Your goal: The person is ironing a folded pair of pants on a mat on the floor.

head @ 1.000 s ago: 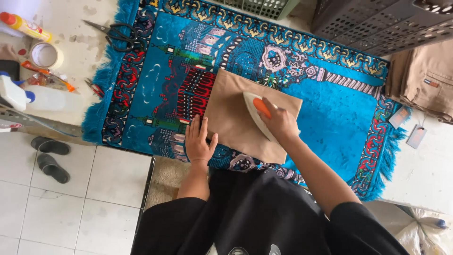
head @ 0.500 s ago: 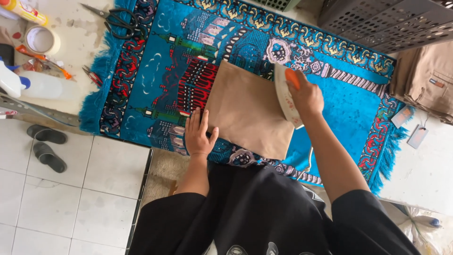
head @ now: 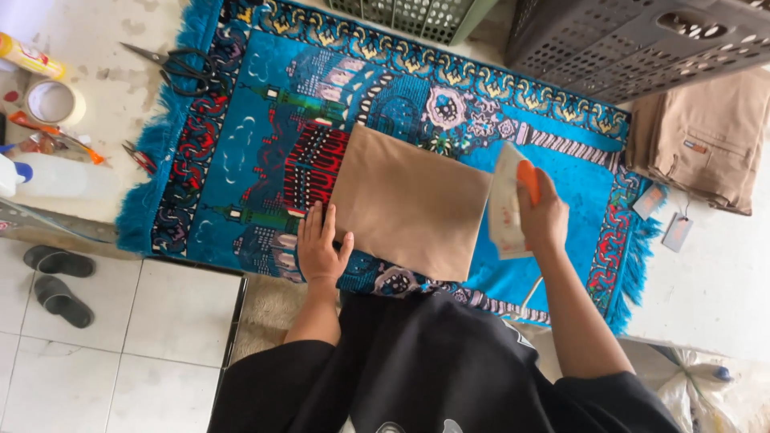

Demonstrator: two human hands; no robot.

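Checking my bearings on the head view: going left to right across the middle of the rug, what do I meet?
Left hand → tan folded cloth → iron in the right hand → folded tan trousers off the rug.

We see a tan cloth folded flat into a rough square on the blue rug, and a white iron (orange handle) tilted up just beside its right edge.
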